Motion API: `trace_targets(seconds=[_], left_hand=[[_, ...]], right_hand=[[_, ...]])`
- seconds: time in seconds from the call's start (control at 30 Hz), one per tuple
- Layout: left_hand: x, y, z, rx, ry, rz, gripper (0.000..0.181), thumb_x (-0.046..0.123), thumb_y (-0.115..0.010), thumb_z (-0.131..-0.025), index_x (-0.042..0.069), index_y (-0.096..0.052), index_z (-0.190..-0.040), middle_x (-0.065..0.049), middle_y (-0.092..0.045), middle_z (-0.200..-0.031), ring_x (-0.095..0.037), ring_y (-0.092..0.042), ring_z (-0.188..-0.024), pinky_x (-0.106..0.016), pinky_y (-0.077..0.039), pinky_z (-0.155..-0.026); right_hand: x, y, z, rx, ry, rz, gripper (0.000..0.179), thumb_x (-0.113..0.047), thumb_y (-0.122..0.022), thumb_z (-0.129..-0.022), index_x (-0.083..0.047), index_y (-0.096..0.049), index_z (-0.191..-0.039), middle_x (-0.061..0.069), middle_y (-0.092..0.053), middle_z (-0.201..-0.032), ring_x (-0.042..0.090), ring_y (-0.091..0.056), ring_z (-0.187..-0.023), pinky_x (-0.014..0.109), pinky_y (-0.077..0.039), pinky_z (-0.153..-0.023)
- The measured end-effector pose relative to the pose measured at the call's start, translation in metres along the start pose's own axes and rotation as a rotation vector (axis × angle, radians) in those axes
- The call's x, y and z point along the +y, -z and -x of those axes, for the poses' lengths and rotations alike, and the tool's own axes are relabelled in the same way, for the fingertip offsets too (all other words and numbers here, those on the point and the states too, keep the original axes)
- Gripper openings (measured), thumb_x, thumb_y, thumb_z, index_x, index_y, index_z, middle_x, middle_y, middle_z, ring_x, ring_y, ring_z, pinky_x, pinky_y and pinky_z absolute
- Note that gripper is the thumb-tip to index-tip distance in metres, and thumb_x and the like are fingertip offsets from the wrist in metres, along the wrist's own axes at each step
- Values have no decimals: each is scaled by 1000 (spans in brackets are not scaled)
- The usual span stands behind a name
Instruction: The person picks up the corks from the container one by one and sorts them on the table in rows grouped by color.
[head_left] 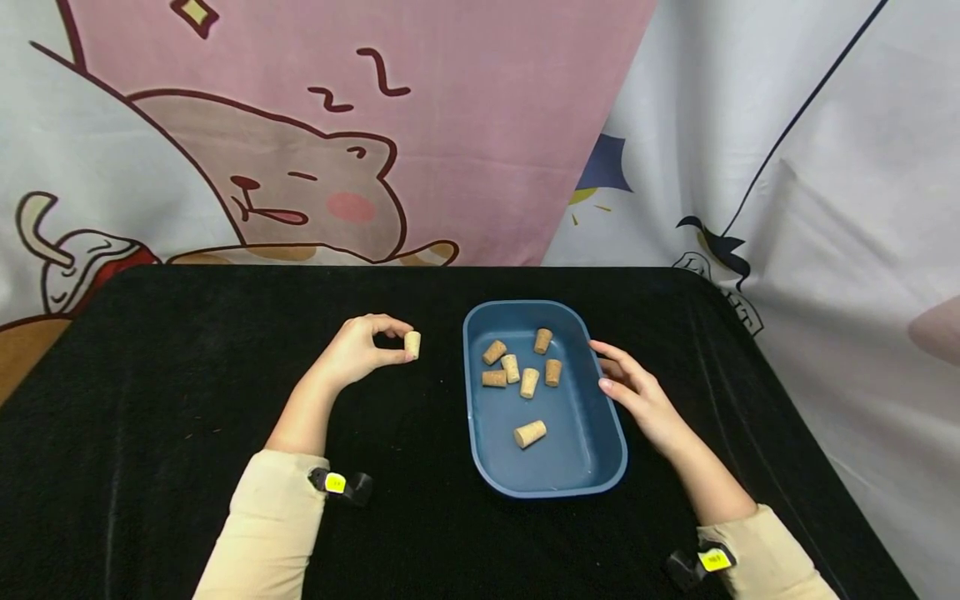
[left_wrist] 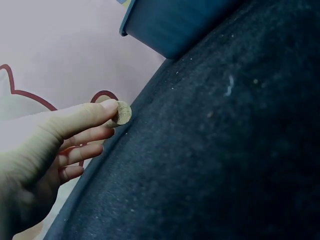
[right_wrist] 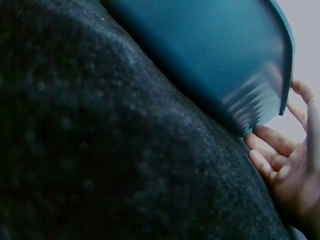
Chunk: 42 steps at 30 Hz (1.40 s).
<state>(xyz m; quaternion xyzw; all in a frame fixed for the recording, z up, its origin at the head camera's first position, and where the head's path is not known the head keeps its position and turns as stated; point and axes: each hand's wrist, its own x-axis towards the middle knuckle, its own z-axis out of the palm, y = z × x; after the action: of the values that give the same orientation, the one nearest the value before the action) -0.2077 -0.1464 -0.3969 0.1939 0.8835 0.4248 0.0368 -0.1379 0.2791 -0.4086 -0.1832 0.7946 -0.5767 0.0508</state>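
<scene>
In the head view, my left hand [head_left: 367,346] pinches a pale cork [head_left: 412,345] between thumb and fingertips, left of a blue tray [head_left: 546,492]. The left wrist view shows the cork's round end [left_wrist: 123,113] past the thumb; the other fingers are loosely bent below it. Several corks lie inside the tray, most of them in its middle and far part, with a pale cork [head_left: 530,434] lying apart nearer me. My right hand [head_left: 641,396] rests against the tray's right side, its fingers loosely spread and touching the outer wall [right_wrist: 235,65].
A black cloth [head_left: 187,375] covers the table under the tray. Behind it hangs a printed curtain [head_left: 487,167] with a cartoon bear. Each wrist carries a small strapped camera, such as the left camera [head_left: 358,489].
</scene>
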Motion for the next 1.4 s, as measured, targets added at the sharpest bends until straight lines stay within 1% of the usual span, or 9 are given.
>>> trace_targets(seconds=[0.17,0.3,0.53,0.77,0.87,1.0,1.2,1.3,1.4], left_hand=[[-5,-3,-1,-5,13,-3,34,20,-78,-81,10,-69,-112,-5,-64,-109,-23,-53,-103,-47,-41,-90],[-6,-4,0,0,3,-10,33,20,-78,-81,9,-69,-111,-5,-64,-109,-23,-53,-103,-47,-41,-90],[-3,-3,0,-4,12,-10,34,21,-77,-82,8,-68,-112,-7,-63,-111,-24,-53,-104,-47,-42,-90],[3,-1,1,-13,16,-10,41,22,-77,-82,4,-66,-118,-10,-63,-114,-27,-53,-107,-48,-41,-91],[8,2,0,-4,5,-12,42,22,-77,-83,3,-65,-119,-10,-62,-116,-26,-52,-107,-48,-41,-92],[19,4,-1,19,-43,-8,41,21,-75,-84,3,-65,-119,-11,-62,-117,-26,-52,-107,-50,-39,-94],[41,7,0,40,-91,-11,40,22,-75,-84,9,-65,-120,-6,-62,-113,-24,-52,-107,-51,-40,-92],[52,7,1,40,-113,9,40,23,-75,-84,10,-64,-120,-4,-62,-111,-23,-52,-106,-50,-42,-90],[62,5,2,40,-138,28,40,23,-75,-84,11,-64,-120,-3,-62,-110,-24,-53,-106,-46,-48,-83]], right_hand=[[0,0,-1,3,2,11,51,-9,-46,-99,-10,-32,-148,29,-47,-133,16,-60,-105,34,-51,-82],[0,0,-1,3,11,16,50,-8,-45,-99,-9,-32,-148,31,-47,-132,16,-60,-105,34,-51,-82],[2,0,0,-2,9,-5,50,-8,-45,-99,-10,-33,-147,29,-46,-134,17,-60,-106,35,-51,-82],[2,0,1,1,9,-13,50,-8,-45,-99,-10,-33,-147,29,-46,-134,17,-60,-106,35,-51,-82],[2,0,1,0,8,-11,50,-8,-45,-99,-10,-33,-147,29,-46,-134,17,-60,-106,35,-51,-82],[1,0,1,2,-1,-3,51,-9,-46,-99,-11,-33,-148,29,-46,-134,16,-60,-106,35,-51,-82],[1,1,1,-1,-2,-6,51,-9,-45,-99,-11,-32,-148,29,-46,-133,17,-60,-105,36,-51,-82],[1,1,0,0,2,-8,51,-8,-45,-99,-11,-32,-148,28,-47,-133,18,-61,-105,36,-51,-81],[1,0,-1,0,2,-4,51,-9,-45,-99,-11,-32,-148,28,-47,-133,18,-61,-105,36,-51,-81]])
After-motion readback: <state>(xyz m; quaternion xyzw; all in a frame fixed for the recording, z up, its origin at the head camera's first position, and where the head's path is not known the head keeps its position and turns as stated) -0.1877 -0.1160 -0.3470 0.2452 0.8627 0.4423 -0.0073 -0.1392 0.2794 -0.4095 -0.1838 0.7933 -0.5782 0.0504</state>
